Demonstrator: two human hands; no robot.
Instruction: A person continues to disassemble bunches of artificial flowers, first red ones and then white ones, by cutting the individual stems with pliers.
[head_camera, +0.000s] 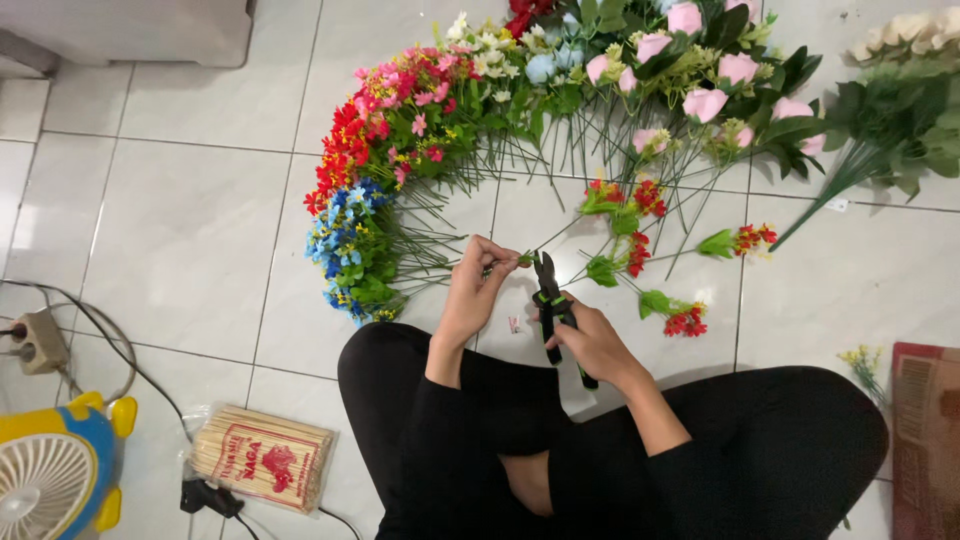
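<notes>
My left hand (473, 292) pinches a thin green stem of an artificial red flower sprig (622, 200) lying on the white tiled floor. My right hand (592, 343) grips black-and-green cutting pliers (549, 300), whose jaws point up at the stem just right of my left fingers. I sit cross-legged in black trousers (700, 450). Several short red flower pieces (680, 315) lie to the right of the pliers.
Artificial flowers fan out in an arc: blue (350, 250), red and pink (390, 120), white, pink roses (710, 70), cream ones (900, 40). A pack of wooden skewers (262, 457), a glue gun (208, 497), a small fan (55, 470) and a socket (38, 340) are at left. A cardboard box (925, 440) is at right.
</notes>
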